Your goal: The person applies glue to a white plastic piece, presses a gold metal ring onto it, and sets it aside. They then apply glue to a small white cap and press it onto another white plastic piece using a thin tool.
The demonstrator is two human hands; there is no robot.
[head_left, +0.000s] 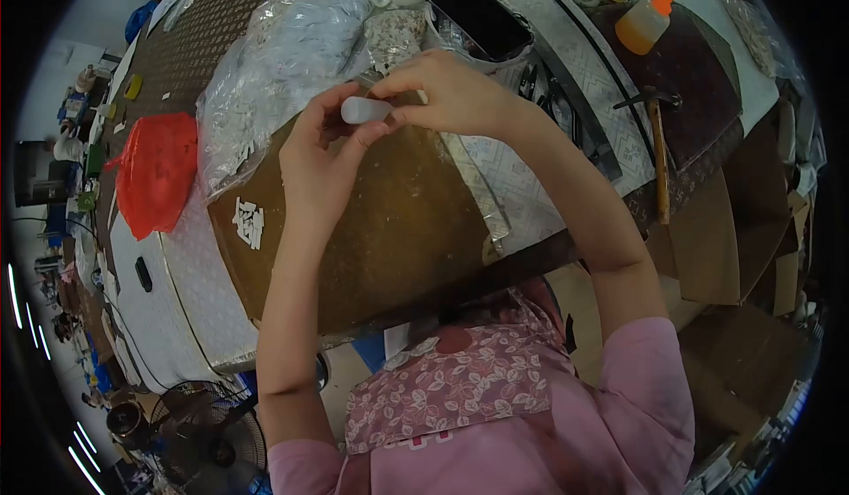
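Note:
Over the far part of a brown board point(407, 221), my two hands come together around a small whitish, translucent cylinder point(361, 110) that looks like a little bottle. My left hand point(323, 145) curls around its left side, with the thumb below it. From the right, my right hand point(451, 92) closes its fingertips at the cylinder's right end. Part of that end is hidden behind the fingers. A small pile of flat white pieces point(248, 222) lies on the board, left of my left forearm.
Clear plastic bags point(309, 39) of white pieces lie behind my hands. A black phone point(478, 17) rests on a container at the back. To the right are a hammer point(659, 154) and an orange-tipped glue bottle point(644, 26). A red plastic bag point(157, 175) sits left; a fan point(208, 433) stands below.

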